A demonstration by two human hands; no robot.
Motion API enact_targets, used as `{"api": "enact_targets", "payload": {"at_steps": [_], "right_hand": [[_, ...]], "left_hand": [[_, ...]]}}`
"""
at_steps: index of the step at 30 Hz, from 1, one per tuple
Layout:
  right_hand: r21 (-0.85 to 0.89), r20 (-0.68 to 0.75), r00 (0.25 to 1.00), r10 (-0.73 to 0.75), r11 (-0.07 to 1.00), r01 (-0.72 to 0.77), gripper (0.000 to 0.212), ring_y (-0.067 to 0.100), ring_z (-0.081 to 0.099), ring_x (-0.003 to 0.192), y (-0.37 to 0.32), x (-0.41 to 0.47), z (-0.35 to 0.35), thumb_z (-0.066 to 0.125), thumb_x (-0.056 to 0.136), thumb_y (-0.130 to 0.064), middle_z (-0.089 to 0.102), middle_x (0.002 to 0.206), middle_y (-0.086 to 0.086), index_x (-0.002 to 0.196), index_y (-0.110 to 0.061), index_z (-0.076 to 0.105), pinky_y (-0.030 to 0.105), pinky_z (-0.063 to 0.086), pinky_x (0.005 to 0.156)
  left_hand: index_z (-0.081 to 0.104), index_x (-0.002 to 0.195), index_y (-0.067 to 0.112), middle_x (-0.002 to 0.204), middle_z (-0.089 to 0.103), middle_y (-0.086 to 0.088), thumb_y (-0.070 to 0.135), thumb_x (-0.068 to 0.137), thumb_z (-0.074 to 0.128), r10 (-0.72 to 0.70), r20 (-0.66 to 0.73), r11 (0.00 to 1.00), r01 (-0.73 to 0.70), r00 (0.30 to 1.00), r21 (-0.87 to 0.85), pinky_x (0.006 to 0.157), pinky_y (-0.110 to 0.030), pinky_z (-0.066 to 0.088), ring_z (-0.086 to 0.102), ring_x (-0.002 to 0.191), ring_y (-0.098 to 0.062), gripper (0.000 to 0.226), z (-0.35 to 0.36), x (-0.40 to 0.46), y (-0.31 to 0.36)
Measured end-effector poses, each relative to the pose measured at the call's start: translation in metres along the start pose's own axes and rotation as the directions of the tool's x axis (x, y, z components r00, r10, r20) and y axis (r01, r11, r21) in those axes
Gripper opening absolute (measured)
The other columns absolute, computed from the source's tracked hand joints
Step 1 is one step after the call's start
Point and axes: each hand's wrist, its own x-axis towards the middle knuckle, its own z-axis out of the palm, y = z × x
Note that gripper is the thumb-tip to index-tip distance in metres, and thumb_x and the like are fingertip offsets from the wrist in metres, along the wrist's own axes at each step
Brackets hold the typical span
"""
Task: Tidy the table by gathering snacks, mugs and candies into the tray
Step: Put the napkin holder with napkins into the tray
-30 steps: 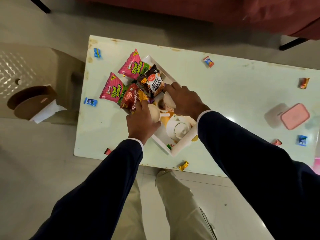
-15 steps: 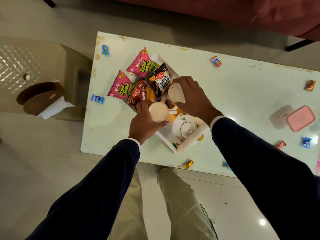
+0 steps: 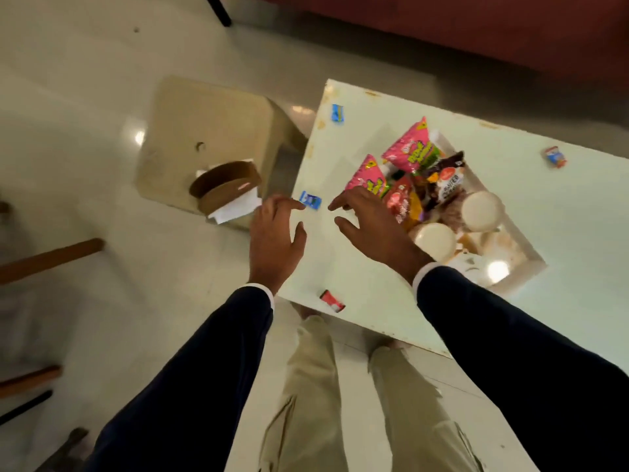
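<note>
The white tray (image 3: 520,267) on the pale table (image 3: 561,212) holds pink snack packets (image 3: 410,151), a red packet (image 3: 400,199), a dark peanuts packet (image 3: 447,180) and two upside-down cream mugs (image 3: 435,240) (image 3: 481,210). A blue candy (image 3: 310,200) lies at the table's left edge. My left hand (image 3: 274,238) hovers open just left of it, fingertips close to it. My right hand (image 3: 372,223) is open just to its right, fingers spread. A red candy (image 3: 332,300) lies at the near edge. Another blue candy (image 3: 337,113) sits at the far left corner.
A wrapped candy (image 3: 555,157) lies further right on the table. A beige plastic stool (image 3: 211,144) stands left of the table with a brown tissue box (image 3: 226,187) on it. Wooden furniture legs (image 3: 51,257) are at the far left. My legs are below the table edge.
Both hands have let go of the mugs, which now stand in the tray, and have moved left to either side of the blue candy. The view has swung left.
</note>
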Motion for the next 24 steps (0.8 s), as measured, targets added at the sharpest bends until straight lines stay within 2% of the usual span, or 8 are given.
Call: {"api": "enact_targets", "payload": {"at_steps": [2,5,9,15,17,20,22,24], "right_hand": [[0.065,0.065,0.996,0.065,0.995,-0.070,0.020,0.022,0.062,0.101,-0.015,0.023,0.025,0.065,0.092,-0.010,0.064,0.111,0.006,0.112,-0.010,0.066,0.029,0.046,0.086],[0.171,0.105,0.974,0.198,0.962,-0.214,0.017,0.020,0.064,0.096,-0.035,0.057,0.062,0.066,0.092,-0.014,0.066,0.110,0.004,0.109,-0.011,0.064,0.030,0.051,0.087],[0.256,0.180,0.905,0.385,0.870,-0.420,0.022,0.011,0.059,0.095,-0.052,0.089,0.096,0.065,0.094,-0.022,0.063,0.105,-0.006,0.114,-0.015,0.060,0.014,0.042,0.073],[0.331,0.199,0.827,0.525,0.759,-0.561,0.035,0.018,0.059,0.103,-0.068,0.122,0.129,0.066,0.095,-0.025,0.061,0.117,0.003,0.125,-0.012,0.054,0.021,0.046,0.074],[0.253,0.081,0.868,0.489,0.833,-0.493,0.040,0.021,0.057,0.108,-0.072,0.128,0.135,0.068,0.092,-0.023,0.056,0.123,0.006,0.127,-0.011,0.054,0.028,0.049,0.086],[-0.134,-0.081,0.967,0.240,0.959,-0.250,0.044,0.027,0.050,0.113,-0.078,0.129,0.145,0.070,0.086,-0.021,0.054,0.125,0.008,0.127,-0.015,0.056,0.038,0.047,0.092],[-0.359,-0.051,0.997,0.066,0.930,-0.080,0.051,0.030,0.050,0.117,-0.081,0.129,0.151,0.070,0.083,-0.020,0.054,0.129,0.007,0.131,-0.017,0.055,0.040,0.047,0.094],[-0.491,0.060,0.998,-0.028,0.870,0.054,0.064,0.033,0.046,0.130,-0.082,0.131,0.159,0.070,0.080,-0.021,0.050,0.143,0.007,0.141,-0.017,0.049,0.043,0.042,0.103]], "left_hand": [[0.058,0.128,0.021,0.141,0.051,-0.009,0.018,0.084,0.067,-0.096,-0.066,0.990,0.102,0.993,0.096,0.101,-0.055,0.043,0.047,0.127,-0.033,0.045,-0.018,0.007,-0.034],[0.045,0.140,0.032,0.154,0.036,0.000,0.026,0.077,0.072,-0.207,-0.080,0.972,0.214,0.975,0.097,0.103,-0.055,0.036,0.039,0.137,-0.034,0.069,-0.044,0.021,-0.085],[0.032,0.150,0.029,0.155,0.037,-0.002,0.034,0.071,0.082,-0.335,0.075,0.935,0.322,0.939,0.148,0.106,-0.058,0.034,0.037,0.140,-0.034,0.093,-0.065,0.053,-0.140],[0.048,0.138,0.024,0.134,0.057,-0.004,0.039,0.084,0.069,-0.296,0.276,0.952,0.262,0.914,0.156,0.101,-0.054,0.039,0.054,0.123,-0.033,0.060,-0.067,0.085,-0.175],[0.052,0.131,0.023,0.127,0.062,-0.002,0.043,0.086,0.067,-0.253,0.255,0.966,0.232,0.933,0.111,0.097,-0.052,0.046,0.059,0.116,-0.030,0.051,-0.067,0.086,-0.181],[0.057,0.122,0.024,0.112,0.067,0.008,0.048,0.085,0.067,-0.286,0.192,0.929,0.321,0.939,-0.186,0.085,-0.036,0.053,0.065,0.100,-0.016,0.046,-0.072,0.080,-0.193],[0.059,0.120,0.022,0.103,0.066,0.013,0.048,0.085,0.070,-0.352,0.144,0.834,0.379,0.925,-0.400,0.075,-0.021,0.052,0.065,0.092,-0.004,0.045,-0.078,0.071,-0.201],[0.060,0.122,0.018,0.106,0.068,0.009,0.046,0.086,0.073,-0.420,0.093,0.744,0.401,0.903,-0.535,0.072,-0.014,0.053,0.065,0.095,-0.002,0.048,-0.086,0.058,-0.212]]}}
